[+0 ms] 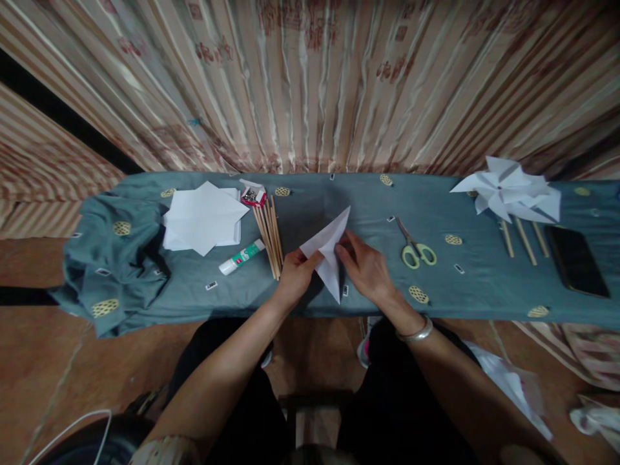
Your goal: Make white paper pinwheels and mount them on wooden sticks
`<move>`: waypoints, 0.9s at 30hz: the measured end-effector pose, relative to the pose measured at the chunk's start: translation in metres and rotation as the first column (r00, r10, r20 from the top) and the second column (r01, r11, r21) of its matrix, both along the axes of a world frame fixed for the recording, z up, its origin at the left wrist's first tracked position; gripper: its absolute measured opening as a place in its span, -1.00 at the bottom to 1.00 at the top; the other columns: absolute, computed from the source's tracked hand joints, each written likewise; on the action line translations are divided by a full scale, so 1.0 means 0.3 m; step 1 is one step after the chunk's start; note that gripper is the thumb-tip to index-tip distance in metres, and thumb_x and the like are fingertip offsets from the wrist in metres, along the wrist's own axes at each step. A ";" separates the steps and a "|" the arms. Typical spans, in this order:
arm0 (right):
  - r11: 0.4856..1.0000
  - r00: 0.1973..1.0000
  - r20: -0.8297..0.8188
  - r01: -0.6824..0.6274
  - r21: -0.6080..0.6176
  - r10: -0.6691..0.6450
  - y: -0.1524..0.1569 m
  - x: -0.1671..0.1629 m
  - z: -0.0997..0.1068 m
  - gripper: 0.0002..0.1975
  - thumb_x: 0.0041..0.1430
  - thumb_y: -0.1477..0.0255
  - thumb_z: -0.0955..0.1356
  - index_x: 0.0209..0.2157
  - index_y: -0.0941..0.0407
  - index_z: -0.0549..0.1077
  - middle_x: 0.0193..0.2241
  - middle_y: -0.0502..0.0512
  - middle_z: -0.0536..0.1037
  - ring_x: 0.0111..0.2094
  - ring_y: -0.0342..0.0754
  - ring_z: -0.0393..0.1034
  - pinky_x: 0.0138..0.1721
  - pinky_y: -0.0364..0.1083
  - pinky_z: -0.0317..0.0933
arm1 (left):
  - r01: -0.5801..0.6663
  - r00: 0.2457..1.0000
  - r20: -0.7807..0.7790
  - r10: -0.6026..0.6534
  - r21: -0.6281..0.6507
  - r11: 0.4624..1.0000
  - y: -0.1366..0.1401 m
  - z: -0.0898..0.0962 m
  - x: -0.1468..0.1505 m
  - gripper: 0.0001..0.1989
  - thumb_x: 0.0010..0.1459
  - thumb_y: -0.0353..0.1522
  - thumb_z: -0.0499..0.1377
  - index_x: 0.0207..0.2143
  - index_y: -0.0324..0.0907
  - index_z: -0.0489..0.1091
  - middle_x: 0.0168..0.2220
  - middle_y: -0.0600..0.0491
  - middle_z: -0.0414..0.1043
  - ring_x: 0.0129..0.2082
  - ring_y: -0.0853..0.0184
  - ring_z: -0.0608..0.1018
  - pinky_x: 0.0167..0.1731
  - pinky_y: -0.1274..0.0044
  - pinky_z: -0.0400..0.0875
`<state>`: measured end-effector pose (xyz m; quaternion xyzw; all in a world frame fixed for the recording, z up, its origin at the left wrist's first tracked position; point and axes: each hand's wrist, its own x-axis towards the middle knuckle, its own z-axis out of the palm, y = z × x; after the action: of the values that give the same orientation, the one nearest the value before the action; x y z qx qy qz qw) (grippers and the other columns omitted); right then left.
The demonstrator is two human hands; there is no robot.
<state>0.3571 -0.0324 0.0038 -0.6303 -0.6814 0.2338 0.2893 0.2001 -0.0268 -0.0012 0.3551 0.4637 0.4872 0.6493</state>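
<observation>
A folded sheet of white paper (pixel 330 240) is held between my two hands over the cloth, its points sticking up and down. My left hand (pixel 298 274) pinches its left side, thumb on top of the paper. On the other side my right hand (pixel 365 265) has bent fingers against the right edge; some fingertips are hidden behind the fold. Several thin wooden sticks (pixel 270 236) lie just left of the paper. Beside them rests a green and white glue stick (pixel 242 257). Scissors (pixel 414 248) with pale green handles lie to the right of my right hand.
White paper pinwheels (pixel 506 190) on sticks are piled at the far right, near a black phone (pixel 576 260). A stack of white paper (pixel 203 218) and a small red box of pins (pixel 253 193) sit left. Blue-grey cloth (pixel 455 278) covers the narrow table; a curtain (pixel 310 84) hangs behind.
</observation>
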 end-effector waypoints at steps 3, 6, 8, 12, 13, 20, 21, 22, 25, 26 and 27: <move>0.993 0.994 -0.016 -0.108 0.045 0.108 -0.020 0.002 0.029 -0.43 0.36 0.09 0.11 0.13 0.19 0.37 -0.03 0.32 0.57 -0.01 0.19 0.48 0.00 0.10 0.31 | -0.001 0.998 -0.064 0.003 0.031 1.000 0.008 0.003 -0.003 -0.70 -0.14 -0.18 0.38 -0.48 -0.26 0.54 -0.53 0.06 0.51 -0.50 0.35 0.48 -0.43 0.53 0.36; 0.969 0.956 -0.158 -0.242 0.042 0.246 -0.039 -0.006 0.050 -0.37 0.29 -0.02 0.15 0.16 0.13 0.35 0.02 0.27 0.54 0.03 0.17 0.45 0.02 0.07 0.31 | -0.013 0.993 -0.113 0.020 0.059 0.998 0.014 0.013 -0.007 -0.74 -0.13 -0.21 0.37 -0.52 -0.25 0.53 -0.57 0.09 0.48 -0.57 0.39 0.42 -0.50 0.55 0.30; 0.960 0.929 -0.243 -0.278 0.041 0.280 -0.047 -0.013 0.056 -0.32 0.20 -0.06 0.26 0.20 0.07 0.31 0.11 0.23 0.48 0.09 0.17 0.40 0.07 0.09 0.28 | -0.025 0.992 -0.123 0.035 0.075 0.997 0.017 0.020 -0.010 -0.77 -0.12 -0.23 0.37 -0.54 -0.24 0.53 -0.58 0.09 0.47 -0.56 0.39 0.42 -0.50 0.56 0.30; 0.999 0.948 -0.319 -0.026 -0.034 0.014 -0.032 0.014 0.038 -0.45 0.12 0.01 0.37 0.01 0.08 0.49 -0.08 0.18 0.60 -0.11 0.16 0.51 -0.09 0.09 0.36 | -0.041 0.992 -0.116 0.050 0.079 0.996 0.027 0.029 -0.023 -0.82 -0.11 -0.27 0.38 -0.52 -0.21 0.56 -0.52 0.08 0.52 -0.49 0.34 0.49 -0.43 0.53 0.36; 0.996 0.935 -0.347 0.058 -0.070 -0.079 -0.022 0.032 0.028 -0.53 0.13 0.02 0.36 -0.13 0.11 0.56 -0.24 0.15 0.64 -0.23 0.13 0.53 -0.18 0.06 0.38 | -0.051 0.992 -0.115 0.060 0.077 0.996 0.030 0.030 -0.028 -0.82 -0.12 -0.27 0.39 -0.51 -0.20 0.57 -0.50 0.08 0.54 -0.47 0.33 0.51 -0.41 0.52 0.38; 0.918 0.540 -0.743 0.209 -0.337 -0.396 0.037 0.141 -0.014 -0.65 -0.25 0.14 0.56 -0.47 0.09 0.57 -0.56 0.03 0.60 -0.49 -0.01 0.46 -0.43 -0.05 0.33 | -0.125 0.992 0.029 0.125 -0.018 0.992 0.035 0.042 -0.043 -0.66 -0.29 -0.19 0.48 -0.49 -0.23 0.58 -0.47 0.02 0.57 -0.45 0.33 0.53 -0.37 0.50 0.44; 0.911 0.516 -0.752 0.192 -0.365 -0.410 0.037 0.144 -0.014 -0.65 -0.29 0.16 0.57 -0.48 0.09 0.57 -0.57 0.02 0.60 -0.51 -0.02 0.45 -0.44 -0.05 0.33 | -0.122 0.991 0.051 0.124 -0.039 0.992 0.033 0.042 -0.043 -0.63 -0.32 -0.18 0.49 -0.48 -0.24 0.58 -0.47 0.02 0.57 -0.46 0.34 0.53 -0.38 0.51 0.44; 0.906 0.502 -0.756 0.183 -0.382 -0.421 0.038 0.146 -0.015 -0.64 -0.32 0.16 0.58 -0.49 0.09 0.57 -0.58 0.02 0.59 -0.52 -0.03 0.44 -0.44 -0.06 0.32 | -0.120 0.990 0.063 0.124 -0.060 0.991 0.031 0.042 -0.043 -0.61 -0.35 -0.18 0.50 -0.48 -0.25 0.58 -0.47 0.01 0.57 -0.47 0.35 0.53 -0.39 0.51 0.44; 0.903 0.525 -0.737 0.200 -0.379 -0.426 0.042 0.165 -0.020 -0.60 -0.34 0.12 0.57 -0.50 0.10 0.57 -0.59 0.02 0.58 -0.56 -0.08 0.40 -0.47 -0.07 0.30 | -0.131 0.989 0.061 0.137 -0.092 0.987 0.032 0.036 -0.049 -0.58 -0.39 -0.18 0.51 -0.49 -0.27 0.56 -0.49 0.02 0.56 -0.51 0.37 0.52 -0.43 0.52 0.44; 0.909 0.564 -0.715 0.214 -0.357 -0.413 0.044 0.179 -0.023 -0.60 -0.31 0.09 0.56 -0.50 0.10 0.57 -0.59 0.02 0.57 -0.57 -0.08 0.39 -0.47 -0.07 0.29 | -0.145 0.987 0.054 0.150 -0.092 0.985 0.035 0.033 -0.053 -0.58 -0.40 -0.18 0.52 -0.50 -0.27 0.56 -0.50 0.03 0.56 -0.51 0.37 0.51 -0.44 0.52 0.44; 0.919 0.622 -0.677 0.238 -0.314 -0.393 0.045 0.198 -0.024 -0.60 -0.25 0.07 0.53 -0.49 0.10 0.57 -0.58 0.03 0.57 -0.55 -0.07 0.39 -0.46 -0.07 0.30 | -0.160 0.985 0.046 0.165 -0.090 0.983 0.039 0.030 -0.058 -0.58 -0.40 -0.18 0.52 -0.51 -0.27 0.55 -0.51 0.03 0.55 -0.52 0.38 0.51 -0.44 0.52 0.44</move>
<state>0.4165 -0.0189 -0.0035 -0.6195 -0.3614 0.4751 0.5098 0.1828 -0.0151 0.0078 0.2745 0.4941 0.5274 0.6343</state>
